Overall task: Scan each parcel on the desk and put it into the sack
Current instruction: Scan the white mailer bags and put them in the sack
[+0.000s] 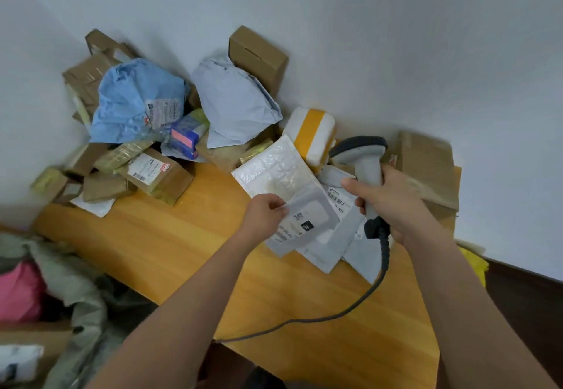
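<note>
My left hand (265, 216) pinches the left edge of a flat grey mailer parcel (307, 222) with a label, held just above the wooden desk (189, 248). My right hand (393, 202) grips the handle of a grey barcode scanner (364, 152), whose head is up near the wall and whose cable (359, 306) trails down across the desk. More flat grey mailers (341, 236) lie under the held one. The olive-green sack (76, 291) gapes at the lower left beside the desk, with a pink parcel (18, 294) inside.
Along the wall lie many parcels: a blue bag (134, 99), a pale grey bag (234, 102), brown boxes (257, 56), a white bubble mailer (274, 169), a white-and-yellow package (313, 132) and a large box (426, 166) at the right.
</note>
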Tool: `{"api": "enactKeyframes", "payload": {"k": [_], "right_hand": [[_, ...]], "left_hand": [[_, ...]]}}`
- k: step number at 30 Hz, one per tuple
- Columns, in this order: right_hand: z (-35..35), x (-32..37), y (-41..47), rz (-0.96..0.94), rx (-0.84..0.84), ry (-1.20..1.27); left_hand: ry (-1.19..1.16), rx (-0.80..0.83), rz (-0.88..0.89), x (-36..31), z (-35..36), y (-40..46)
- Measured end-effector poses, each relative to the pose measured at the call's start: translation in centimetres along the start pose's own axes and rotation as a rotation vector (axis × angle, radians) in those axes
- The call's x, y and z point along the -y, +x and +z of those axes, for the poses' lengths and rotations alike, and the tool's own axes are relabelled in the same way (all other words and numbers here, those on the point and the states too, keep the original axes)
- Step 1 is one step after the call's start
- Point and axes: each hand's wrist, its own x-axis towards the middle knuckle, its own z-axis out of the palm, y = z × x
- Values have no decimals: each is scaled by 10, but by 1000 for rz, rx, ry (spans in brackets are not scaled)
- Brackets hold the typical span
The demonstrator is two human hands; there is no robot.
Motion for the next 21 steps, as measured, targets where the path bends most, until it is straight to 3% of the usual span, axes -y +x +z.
{"api": "enactKeyframes", "payload": {"k": [4,8,10,13,15,16,18,19,21], "right_hand": [[27,-9,0,-11,40,-86],[52,-17,-7,-39,45,-152],[59,-21,-12,-47,3,-145],[60,-25,-17,-34,-61,-5],[59,-23,-22,-33,-99,145],[58,-22,-24,-39,-109,224],[59,-16,-30,-60,-102,380],[60,-13,-34,-61,-89,455],[63,-9,-40,-59,-58,568]], "left_hand": [[246,64,175,-13,-33,-11],[281,81,314,-21,-52,-28],[214,-3,347,-21,-58,-36],[-96,-281,242,-18,-60,-46],[-267,-375,-43,-10,-60,-53],[-341,-310,-219,-5,-57,-57],[-558,-4,-437,5,-46,-65],[-697,155,-470,9,-39,-70],[-921,294,-431,12,-25,-74]]}}
